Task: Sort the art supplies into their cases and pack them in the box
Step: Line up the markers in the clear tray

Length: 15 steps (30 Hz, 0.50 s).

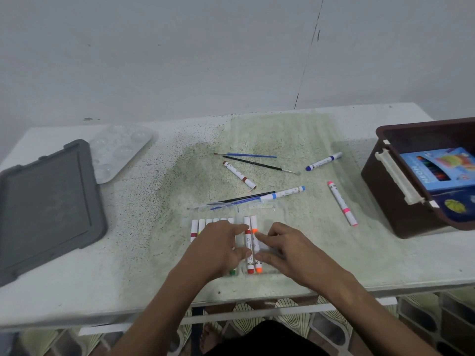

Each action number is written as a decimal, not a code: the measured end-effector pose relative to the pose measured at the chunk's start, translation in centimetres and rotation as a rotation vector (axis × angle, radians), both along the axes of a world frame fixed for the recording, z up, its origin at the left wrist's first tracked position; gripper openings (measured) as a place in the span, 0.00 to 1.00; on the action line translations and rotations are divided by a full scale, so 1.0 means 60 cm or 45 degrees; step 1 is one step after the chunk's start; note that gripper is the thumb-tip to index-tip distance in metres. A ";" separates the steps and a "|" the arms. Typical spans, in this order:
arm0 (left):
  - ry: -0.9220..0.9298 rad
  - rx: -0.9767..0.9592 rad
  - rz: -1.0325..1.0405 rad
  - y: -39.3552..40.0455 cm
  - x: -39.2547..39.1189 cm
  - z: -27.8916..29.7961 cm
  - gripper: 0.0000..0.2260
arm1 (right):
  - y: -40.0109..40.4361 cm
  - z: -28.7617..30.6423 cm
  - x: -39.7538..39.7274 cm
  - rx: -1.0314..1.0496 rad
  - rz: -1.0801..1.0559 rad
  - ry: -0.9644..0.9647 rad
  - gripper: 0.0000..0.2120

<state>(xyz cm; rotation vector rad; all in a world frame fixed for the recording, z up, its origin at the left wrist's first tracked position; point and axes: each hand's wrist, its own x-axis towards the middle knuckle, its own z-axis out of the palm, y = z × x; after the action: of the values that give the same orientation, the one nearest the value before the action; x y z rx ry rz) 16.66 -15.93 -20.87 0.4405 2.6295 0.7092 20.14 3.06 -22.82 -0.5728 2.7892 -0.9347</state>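
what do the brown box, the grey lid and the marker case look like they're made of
Brown box: looks like moulded plastic, glossy, with rounded rim and a pale clip handle. Grey lid: likely matte plastic, with a moulded raised border. Marker case: thin clear plastic; the markers show through it.

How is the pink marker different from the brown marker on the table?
The pink marker lies alone toward the box; the brown marker lies in the middle, just below the brushes. The pink marker has pink ends and band, the brown one brown. The pink one also looks longer. Both have white barrels and lie loose, outside the case.
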 end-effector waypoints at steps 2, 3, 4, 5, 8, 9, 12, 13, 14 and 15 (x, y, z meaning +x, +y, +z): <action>-0.040 0.042 -0.016 -0.004 -0.007 0.007 0.21 | 0.001 0.004 -0.006 -0.033 -0.016 -0.024 0.22; -0.053 0.075 0.003 -0.006 -0.014 0.012 0.18 | 0.002 0.008 -0.010 -0.072 -0.037 -0.036 0.21; -0.040 0.098 0.036 -0.009 -0.026 0.015 0.16 | 0.004 0.013 -0.017 -0.125 -0.084 -0.037 0.19; 0.003 0.112 0.078 -0.011 -0.041 0.018 0.14 | 0.008 0.018 -0.028 -0.183 -0.164 -0.022 0.17; 0.193 0.137 0.203 -0.014 -0.106 0.018 0.13 | 0.039 0.027 -0.075 -0.222 -0.428 0.093 0.10; 0.248 0.125 0.212 -0.012 -0.128 0.016 0.14 | 0.053 0.028 -0.090 -0.205 -0.486 0.127 0.10; 0.322 0.014 0.100 -0.004 -0.186 0.006 0.16 | 0.084 0.032 -0.127 -0.156 -0.501 0.161 0.12; 0.326 -0.012 0.038 0.000 -0.200 0.003 0.17 | 0.089 0.030 -0.136 -0.117 -0.456 0.158 0.13; 0.332 -0.029 -0.020 0.004 -0.211 -0.002 0.17 | 0.092 0.028 -0.143 -0.071 -0.404 0.156 0.14; 0.342 -0.048 -0.073 0.008 -0.220 -0.008 0.17 | 0.094 0.024 -0.152 -0.028 -0.355 0.161 0.14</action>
<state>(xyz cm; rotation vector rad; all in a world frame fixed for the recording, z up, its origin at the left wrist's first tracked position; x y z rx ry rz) 3.45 -15.46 -21.32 0.6374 2.8598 0.6181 11.05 8.69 -21.40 -0.2563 3.0315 -1.0118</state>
